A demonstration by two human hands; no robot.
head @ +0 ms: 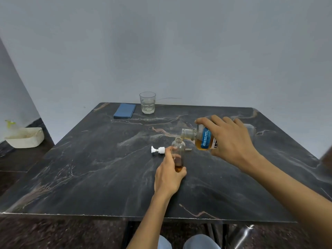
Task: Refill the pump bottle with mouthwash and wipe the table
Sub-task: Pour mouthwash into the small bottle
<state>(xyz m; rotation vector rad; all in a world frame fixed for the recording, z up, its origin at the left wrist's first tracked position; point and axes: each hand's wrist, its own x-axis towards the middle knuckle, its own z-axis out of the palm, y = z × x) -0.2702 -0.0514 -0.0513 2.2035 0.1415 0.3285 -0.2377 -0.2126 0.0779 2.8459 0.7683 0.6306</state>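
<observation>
The dark marble-patterned worktop [107, 168] fills most of the room ahead, with everything gathered around the small clear pump bottle [178, 150] standing upright near its middle. Just right of that bottle, the right hand [231, 141] has its grip clamped on a clear mouthwash bottle with a blue label and amber liquid [203, 139], tipped nearly flat so its open neck hangs just over the small bottle's mouth. The left hand [168, 175] has its grip wrapped round the small bottle's lower half, steadying it; a little amber liquid sits at its base.

Far behind the small bottle stand a clear drinking glass [147, 102] and, beside that, a folded blue cloth [124, 110]. Just left of the small bottle lies the white pump head [158, 150] on its side.

The wide neck over such a narrow mouth looks risky: too much tilt would likely send mouthwash down the outside, over the left fingers and onto the worktop. A slip of the steadying grip could topple the bottle.
</observation>
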